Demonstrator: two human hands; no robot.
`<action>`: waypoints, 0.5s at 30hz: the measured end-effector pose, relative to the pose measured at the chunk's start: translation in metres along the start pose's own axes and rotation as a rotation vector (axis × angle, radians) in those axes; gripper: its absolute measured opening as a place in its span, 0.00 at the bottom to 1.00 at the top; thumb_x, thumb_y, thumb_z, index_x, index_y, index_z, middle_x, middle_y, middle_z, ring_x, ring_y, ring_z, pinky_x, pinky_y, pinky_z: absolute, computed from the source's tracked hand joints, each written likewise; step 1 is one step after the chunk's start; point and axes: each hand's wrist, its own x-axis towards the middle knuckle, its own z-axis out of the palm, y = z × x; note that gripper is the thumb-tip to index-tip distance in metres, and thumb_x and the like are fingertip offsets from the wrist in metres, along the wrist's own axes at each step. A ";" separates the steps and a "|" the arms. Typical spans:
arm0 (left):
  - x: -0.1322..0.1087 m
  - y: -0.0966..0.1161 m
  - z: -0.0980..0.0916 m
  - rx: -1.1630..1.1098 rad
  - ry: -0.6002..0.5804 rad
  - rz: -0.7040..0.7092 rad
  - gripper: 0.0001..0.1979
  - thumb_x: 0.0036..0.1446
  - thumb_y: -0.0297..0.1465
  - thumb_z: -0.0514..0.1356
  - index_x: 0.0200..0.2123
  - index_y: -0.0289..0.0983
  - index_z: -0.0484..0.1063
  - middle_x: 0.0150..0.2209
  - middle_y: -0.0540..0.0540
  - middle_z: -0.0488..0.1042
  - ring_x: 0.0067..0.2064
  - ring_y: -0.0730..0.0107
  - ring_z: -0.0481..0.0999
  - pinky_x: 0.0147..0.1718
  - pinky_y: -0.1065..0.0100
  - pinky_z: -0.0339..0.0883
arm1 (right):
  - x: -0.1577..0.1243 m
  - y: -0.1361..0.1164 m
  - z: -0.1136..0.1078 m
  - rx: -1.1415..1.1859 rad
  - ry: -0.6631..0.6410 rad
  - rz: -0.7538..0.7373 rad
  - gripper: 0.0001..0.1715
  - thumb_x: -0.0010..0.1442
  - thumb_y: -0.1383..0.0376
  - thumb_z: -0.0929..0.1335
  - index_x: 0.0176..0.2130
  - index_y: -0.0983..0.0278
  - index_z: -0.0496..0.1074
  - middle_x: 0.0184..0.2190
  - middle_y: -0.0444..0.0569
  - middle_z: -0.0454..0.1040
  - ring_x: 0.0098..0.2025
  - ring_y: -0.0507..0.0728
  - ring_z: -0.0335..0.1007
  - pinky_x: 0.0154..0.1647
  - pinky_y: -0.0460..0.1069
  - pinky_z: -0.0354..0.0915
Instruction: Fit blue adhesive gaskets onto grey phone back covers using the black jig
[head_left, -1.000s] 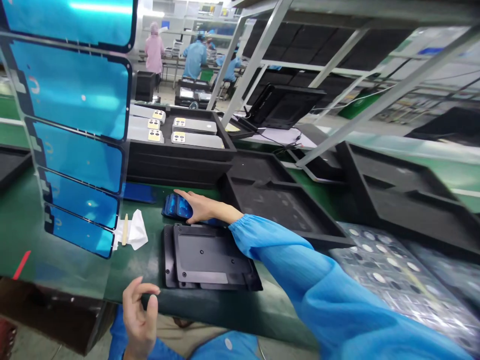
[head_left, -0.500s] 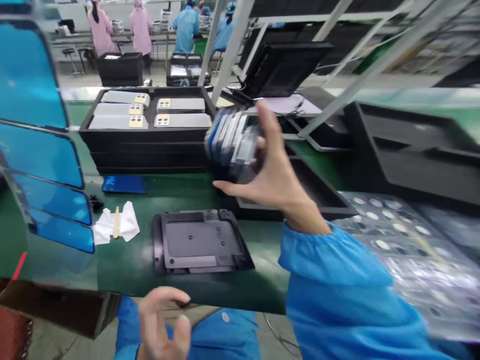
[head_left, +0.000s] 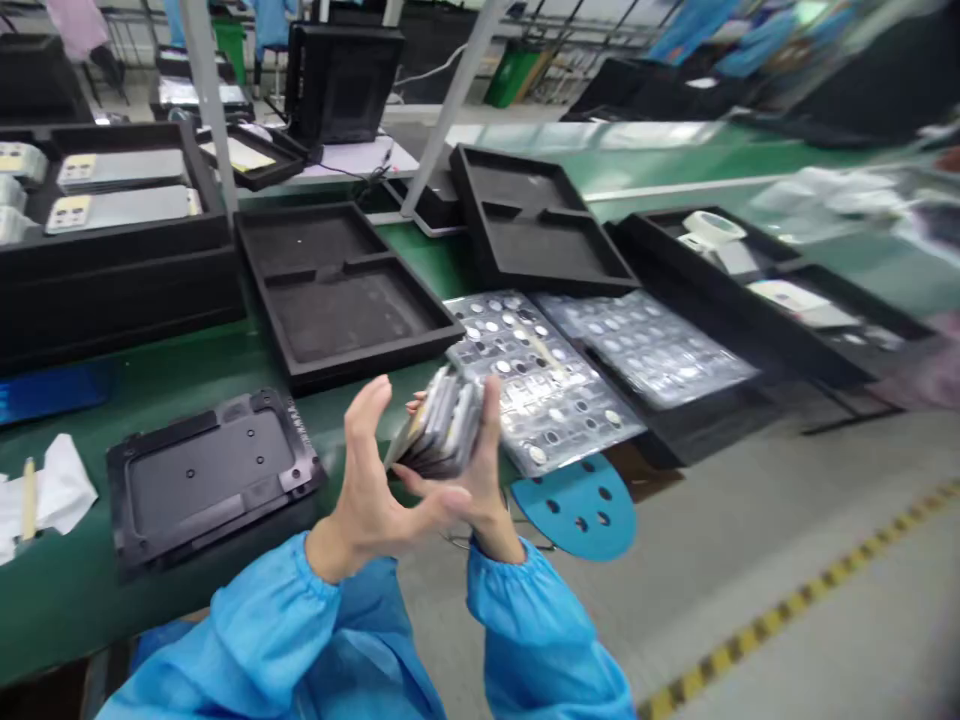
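My right hand (head_left: 480, 480) grips a stack of thin phone panels (head_left: 439, 430) in front of my body, its thumb along the near right side. The panels stand tilted and slightly fanned; the hands hide their lower part. My left hand (head_left: 375, 490) is beside the stack's left side, thumb and fingers spread wide, with its thumb crossing in front of the right palm. Whether it touches the panels I cannot tell. To the left, a black fixture plate (head_left: 210, 470) with a shallow recess lies on the green table (head_left: 67, 620).
A two-compartment black tray (head_left: 337, 290) lies beyond my hands, with another tilted tray (head_left: 540, 220) behind it. Clear sheets with round pieces (head_left: 532, 380) overhang the table edge. A blue stool (head_left: 577, 505) stands below. Trays with phone backs (head_left: 120, 205) are at left.
The view has swung right. My right hand has brought the stack from above the black tray to near my body, and my left hand has risen beside it.
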 end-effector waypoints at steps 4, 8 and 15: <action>0.025 -0.017 -0.001 -0.205 -0.291 -0.227 0.49 0.56 0.61 0.59 0.72 0.44 0.48 0.70 0.33 0.55 0.71 0.41 0.57 0.68 0.42 0.52 | 0.004 0.010 -0.001 0.056 -0.067 -0.046 0.79 0.49 0.55 0.81 0.73 0.50 0.24 0.65 0.61 0.61 0.66 0.71 0.66 0.66 0.70 0.62; 0.038 -0.021 -0.003 -0.360 -0.432 -0.402 0.51 0.54 0.62 0.61 0.72 0.45 0.47 0.66 0.35 0.62 0.63 0.44 0.68 0.62 0.44 0.62 | 0.007 0.010 -0.003 0.115 -0.158 -0.081 0.76 0.51 0.60 0.79 0.73 0.50 0.23 0.66 0.62 0.60 0.65 0.70 0.67 0.62 0.69 0.66; 0.026 -0.028 0.000 -0.319 -0.399 -0.406 0.54 0.52 0.63 0.61 0.72 0.45 0.43 0.61 0.35 0.65 0.60 0.48 0.68 0.59 0.46 0.63 | 0.003 0.017 0.004 0.187 -0.212 -0.044 0.79 0.54 0.55 0.77 0.71 0.48 0.13 0.67 0.60 0.60 0.64 0.67 0.69 0.63 0.67 0.66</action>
